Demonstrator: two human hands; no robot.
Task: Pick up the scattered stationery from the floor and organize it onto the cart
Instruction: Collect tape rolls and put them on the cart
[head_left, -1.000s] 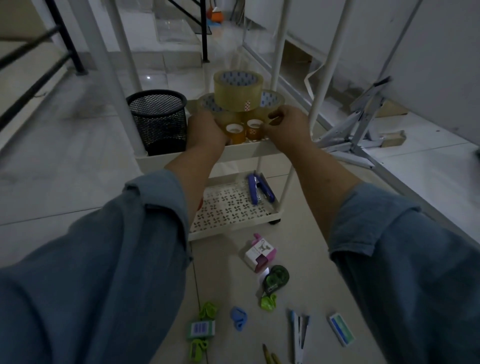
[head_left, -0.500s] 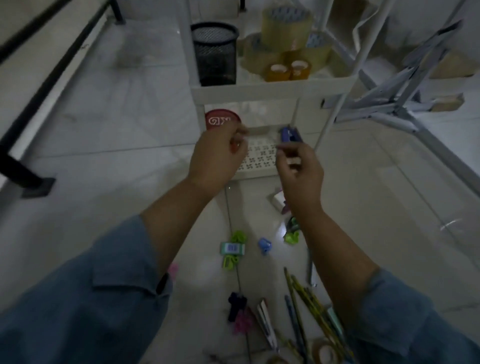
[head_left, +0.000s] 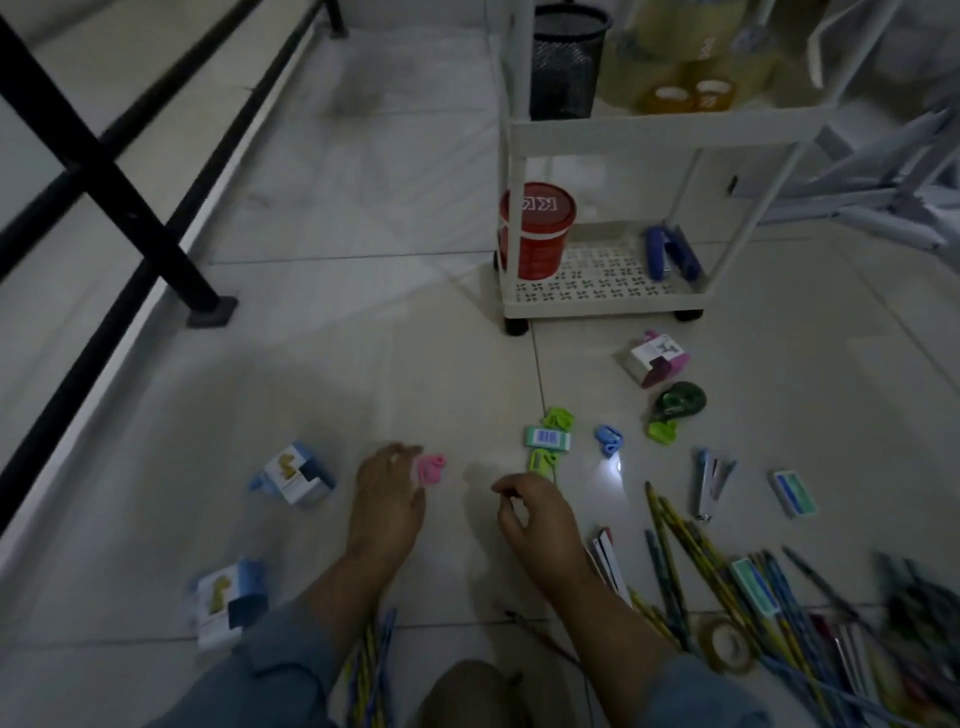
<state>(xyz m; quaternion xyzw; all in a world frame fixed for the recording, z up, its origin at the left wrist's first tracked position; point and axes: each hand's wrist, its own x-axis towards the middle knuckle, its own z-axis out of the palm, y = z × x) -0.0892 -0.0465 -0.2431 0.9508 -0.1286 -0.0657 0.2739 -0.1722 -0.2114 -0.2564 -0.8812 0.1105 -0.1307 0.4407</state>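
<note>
Judging by how the hands sit low over the floor, the pick-up step is in hand. The left hand (head_left: 387, 499) lies flat with its fingers straight, and the right hand (head_left: 540, 522) hangs loosely curled with nothing visible in it. At one o'clock of the left hand, against its fingertips, lies the pink clip (head_left: 431, 469), small, glossy and looped. It likely needs a fingertip pinch next, then a carry to the cart (head_left: 608, 307), farther off at one o'clock.
</note>
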